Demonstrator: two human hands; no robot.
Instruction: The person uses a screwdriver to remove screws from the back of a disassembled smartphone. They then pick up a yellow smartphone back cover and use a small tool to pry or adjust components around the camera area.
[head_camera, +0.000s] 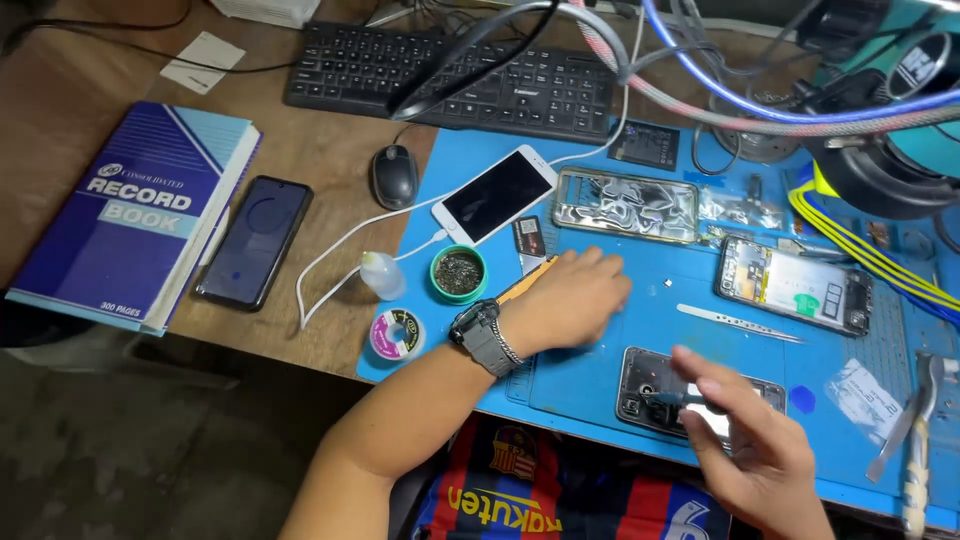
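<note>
My left hand (572, 298), with a dark watch on the wrist, lies palm down on the blue work mat (590, 370). A thin orange tool (527, 279) sticks out from under it; I cannot tell whether the fingers grip it. My right hand (748, 445) pinches dark tweezers (672, 398), with the tips over an opened dark phone (640, 385) at the mat's front edge. A second opened phone (795, 287) lies further right, and silver tweezers (740, 322) rest between the two phones.
A white phone (495, 195) on a cable, a clear phone case (627, 205), a green tin (458, 273), a small bottle (382, 275) and a wire spool (397, 333) lie left. Mouse (394, 175), keyboard (450, 70), black phone (252, 240), blue book (130, 215). Cables hang overhead.
</note>
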